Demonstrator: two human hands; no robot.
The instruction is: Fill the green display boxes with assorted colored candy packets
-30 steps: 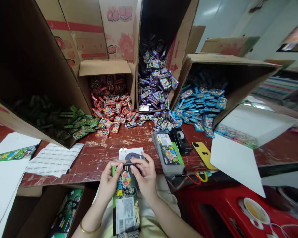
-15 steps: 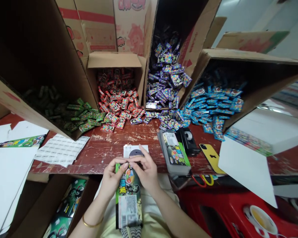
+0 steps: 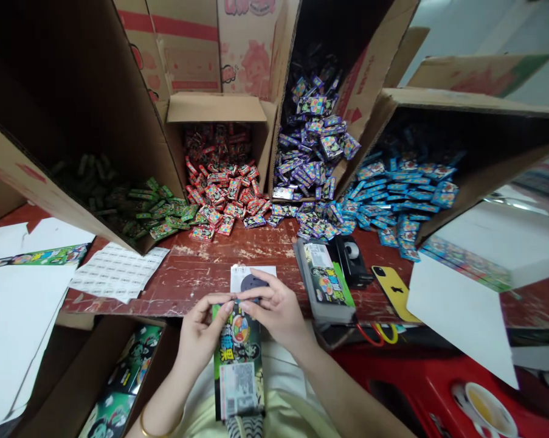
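A black-and-green printed candy packet (image 3: 239,356) hangs upright in front of my body, with a white barcode label on its lower part. My left hand (image 3: 205,331) pinches its top edge between thumb and fingers. Gripping the same edge from the other side is my right hand (image 3: 278,313), thumb in front and fingertips meeting those of the left. What the fingertips cover at the edge is hidden. Just beyond them, a white card (image 3: 265,271) with a dark round shape lies on the red table (image 3: 192,261).
Cardboard boxes lie open at the back, spilling green (image 3: 165,213), red (image 3: 224,198), purple (image 3: 306,170) and blue candies (image 3: 397,188). A stack of packets (image 3: 326,283), a black tape dispenser (image 3: 352,261) and a yellow phone (image 3: 395,294) lie right. A cup (image 3: 488,410) stands on a red surface.
Both hands stay at the packet's top edge. The right index finger has come down and the forearms have spread slightly apart. The view has shifted a little.
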